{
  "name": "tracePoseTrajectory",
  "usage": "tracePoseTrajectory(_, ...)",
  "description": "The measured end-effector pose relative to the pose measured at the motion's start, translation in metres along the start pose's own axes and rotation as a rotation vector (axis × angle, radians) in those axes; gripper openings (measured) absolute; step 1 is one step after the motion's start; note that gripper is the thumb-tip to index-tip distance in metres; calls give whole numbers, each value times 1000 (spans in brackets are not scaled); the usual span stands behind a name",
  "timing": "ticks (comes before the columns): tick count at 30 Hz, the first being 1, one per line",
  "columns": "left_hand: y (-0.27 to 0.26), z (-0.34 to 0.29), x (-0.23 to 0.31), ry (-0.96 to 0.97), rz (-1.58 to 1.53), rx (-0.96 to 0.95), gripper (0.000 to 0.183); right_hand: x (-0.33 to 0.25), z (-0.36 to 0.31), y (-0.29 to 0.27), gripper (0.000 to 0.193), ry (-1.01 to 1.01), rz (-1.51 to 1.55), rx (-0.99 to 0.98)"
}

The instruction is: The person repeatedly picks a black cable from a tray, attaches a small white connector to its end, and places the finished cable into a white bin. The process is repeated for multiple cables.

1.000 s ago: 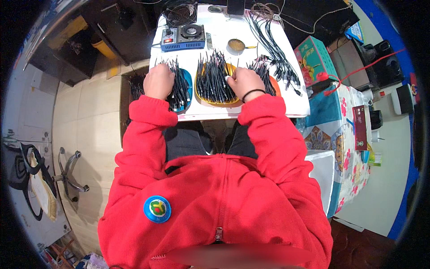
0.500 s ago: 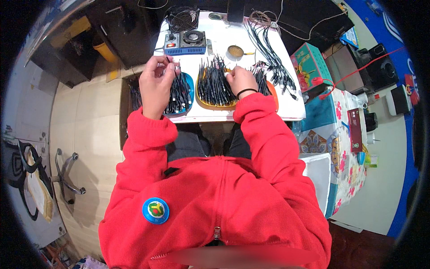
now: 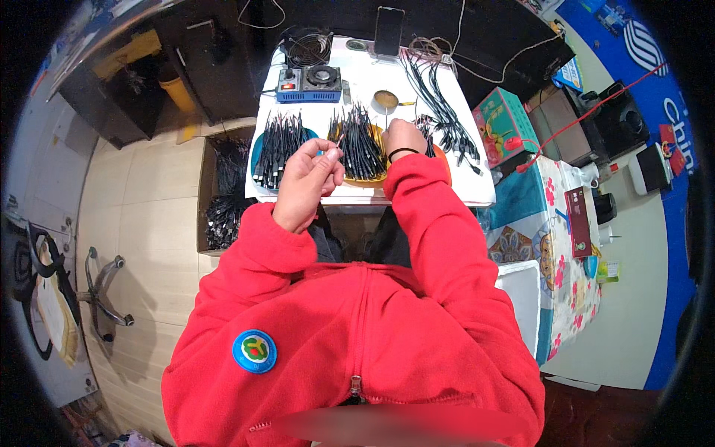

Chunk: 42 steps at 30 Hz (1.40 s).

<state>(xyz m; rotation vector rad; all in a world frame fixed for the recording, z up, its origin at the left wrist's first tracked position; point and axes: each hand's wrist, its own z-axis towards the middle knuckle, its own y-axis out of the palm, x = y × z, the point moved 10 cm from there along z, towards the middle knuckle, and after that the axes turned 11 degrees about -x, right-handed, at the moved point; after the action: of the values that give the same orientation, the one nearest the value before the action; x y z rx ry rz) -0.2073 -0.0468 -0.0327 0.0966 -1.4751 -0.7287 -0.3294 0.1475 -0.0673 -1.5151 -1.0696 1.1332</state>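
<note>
My left hand is closed in a pinch at the near-left edge of the yellow tray. What its fingertips hold is too small to make out. Short black cables fill that tray, their thin ends pointing up. My right hand is closed between the yellow tray and an orange tray. A thin light-coloured shaft rises beside its fingers toward a round tin with amber contents; I cannot tell what the shaft is. More black cables lie in a blue tray at the left.
A blue-and-grey device with a dial stands at the table's back left, before a black fan. Longer black cables spread over the right side. A box of cables is left of the table; a green-and-pink carton is at right.
My left hand has moved right and nearer, from above the blue tray to the yellow tray's edge. My right hand has shifted slightly to the right, and a thin shaft now shows beside it.
</note>
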Motion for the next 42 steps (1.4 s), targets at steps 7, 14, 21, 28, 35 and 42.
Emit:
tracePoseTrajectory(7, 15, -14, 13, 73, -31, 4, 11, -6, -57, -70, 17, -294, 550, 360)
tracePoseTrajectory(14, 41, -27, 20, 200, -84, 12, 14, -38, -189, -75, 10, -707, 893, 4)
tracePoseTrajectory(21, 70, -43, 18, 234, 0, -29, 16, -28, -219, -65, 9, -660, 973, -25)
tracePoseTrajectory(28, 86, -49, 22, 271, 212, -50, 18, -9, -227, -82, 9, -697, 1062, 59)
tracePoseTrajectory(35, 100, -54, 12, 114, 149, -192, 14, 2, -222, -97, 12, -731, 1207, 30)
tracePoseTrajectory(42, 108, -56, 5, 25, -60, -248, 15, -4, -233, -98, 10, -878, 1373, 10)
